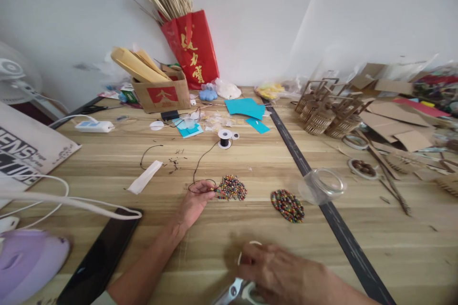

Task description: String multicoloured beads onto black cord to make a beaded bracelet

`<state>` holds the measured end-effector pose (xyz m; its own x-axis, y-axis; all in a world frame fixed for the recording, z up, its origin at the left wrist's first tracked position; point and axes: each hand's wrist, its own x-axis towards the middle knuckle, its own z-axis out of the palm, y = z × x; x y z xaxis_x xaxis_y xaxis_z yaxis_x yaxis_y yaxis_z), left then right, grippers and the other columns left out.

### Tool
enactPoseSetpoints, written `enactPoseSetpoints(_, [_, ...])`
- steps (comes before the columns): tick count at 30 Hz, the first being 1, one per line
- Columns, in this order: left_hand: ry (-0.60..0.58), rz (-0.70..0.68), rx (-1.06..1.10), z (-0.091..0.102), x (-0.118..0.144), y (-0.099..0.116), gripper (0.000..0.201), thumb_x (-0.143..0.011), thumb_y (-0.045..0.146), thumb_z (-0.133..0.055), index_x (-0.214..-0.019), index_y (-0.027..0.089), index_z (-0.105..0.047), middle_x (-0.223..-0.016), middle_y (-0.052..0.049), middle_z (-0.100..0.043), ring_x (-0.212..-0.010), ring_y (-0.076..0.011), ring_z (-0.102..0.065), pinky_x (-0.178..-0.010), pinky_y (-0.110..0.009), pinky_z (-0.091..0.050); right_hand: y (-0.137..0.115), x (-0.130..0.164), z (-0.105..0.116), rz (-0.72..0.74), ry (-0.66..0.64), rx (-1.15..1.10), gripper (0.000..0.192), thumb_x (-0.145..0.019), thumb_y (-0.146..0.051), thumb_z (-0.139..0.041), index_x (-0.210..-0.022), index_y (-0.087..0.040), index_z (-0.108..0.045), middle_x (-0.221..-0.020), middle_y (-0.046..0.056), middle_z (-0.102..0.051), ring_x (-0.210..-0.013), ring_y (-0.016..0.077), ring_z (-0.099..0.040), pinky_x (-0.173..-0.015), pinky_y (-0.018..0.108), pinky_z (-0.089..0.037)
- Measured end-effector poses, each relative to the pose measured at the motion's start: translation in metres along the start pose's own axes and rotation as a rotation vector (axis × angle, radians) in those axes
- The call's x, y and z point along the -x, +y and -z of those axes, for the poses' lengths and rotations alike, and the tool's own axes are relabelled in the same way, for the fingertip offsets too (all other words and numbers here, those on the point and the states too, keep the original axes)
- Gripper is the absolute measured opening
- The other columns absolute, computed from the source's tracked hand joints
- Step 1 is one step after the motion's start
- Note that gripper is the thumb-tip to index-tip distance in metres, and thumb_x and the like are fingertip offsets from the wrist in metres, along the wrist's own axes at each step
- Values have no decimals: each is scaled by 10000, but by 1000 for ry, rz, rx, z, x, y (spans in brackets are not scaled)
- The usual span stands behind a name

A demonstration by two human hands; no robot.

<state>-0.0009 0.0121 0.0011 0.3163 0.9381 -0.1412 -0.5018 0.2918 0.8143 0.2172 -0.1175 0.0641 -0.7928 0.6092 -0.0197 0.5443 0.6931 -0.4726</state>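
My left hand (196, 204) pinches a thin black cord (198, 164), with a few small beads near the fingertips. The cord runs back to a white spool (225, 138) wound with black. Right beside those fingers lies a loose pile of small multicoloured beads (234, 188). My right hand (277, 267), low in the view, is closed round the handles of a pair of scissors (234, 290). Their pale handle loops show at the fingers and their blades run out of the bottom edge. A coiled string of multicoloured beads (287, 206) lies between the pile and a clear plastic jar (324, 185).
A dark phone (102, 252) and a purple-white device (30, 264) lie at the left, with white cables above. A white paper strip (146, 177) lies near black cord scraps (174, 162). Farther back stand a cardboard box (162, 95), a red bag (193, 50) and small wooden baskets (324, 112).
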Motion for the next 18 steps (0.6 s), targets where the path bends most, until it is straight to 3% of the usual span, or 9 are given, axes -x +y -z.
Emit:
enactPoseSetpoints(1, [-5, 6, 10, 0, 0, 0, 211, -535, 91, -842, -702, 144, -724, -771, -32, -730, -730, -150, -651, -644, -235, -447, 4, -1, 10, -16, -62, -170, 374, -793, -94, -612, -1152, -200, -612, -1123, 79, -629, -897, 182, -629, -759, 269, -516])
enactPoseSetpoints(3, [-15, 20, 35, 1, 1, 1, 203, -553, 96, -839, -717, 142, -728, -785, -36, -734, -717, -137, -647, -638, -229, -443, 12, -3, 23, -18, -92, -528, 438, -770, -20, -562, -1158, -212, -625, -1074, 52, -657, -982, 179, -617, -826, 270, -501])
enactPoseSetpoints(7, [-48, 14, 106, 2, 0, 2, 215, -566, 155, -860, -735, 136, -729, -777, -53, -740, -751, -152, -661, -681, -247, -464, 33, -12, 20, -165, 86, -1172, 396, -870, -183, -577, -1266, -208, -565, -1056, 83, -678, -939, 174, -637, -814, 317, -506])
enactPoseSetpoints(12, [-50, 27, 191, 5, 0, 5, 161, -640, 162, -824, -752, 144, -711, -736, -48, -719, -793, -191, -666, -735, -313, -491, 57, -36, -5, -236, 283, -1450, 629, -669, -309, -832, -1237, -236, -571, -876, 13, -643, -777, 123, -593, -675, 235, -482])
enactPoseSetpoints(18, [-2, 74, 278, 8, 1, 8, 243, -609, 167, -846, -807, 162, -704, -707, -11, -693, -570, -101, -594, -645, -276, -493, 64, -54, -23, -134, 271, -1590, 688, -659, -486, -819, -1241, -245, -544, -861, 11, -577, -659, 93, -526, -583, 215, -456])
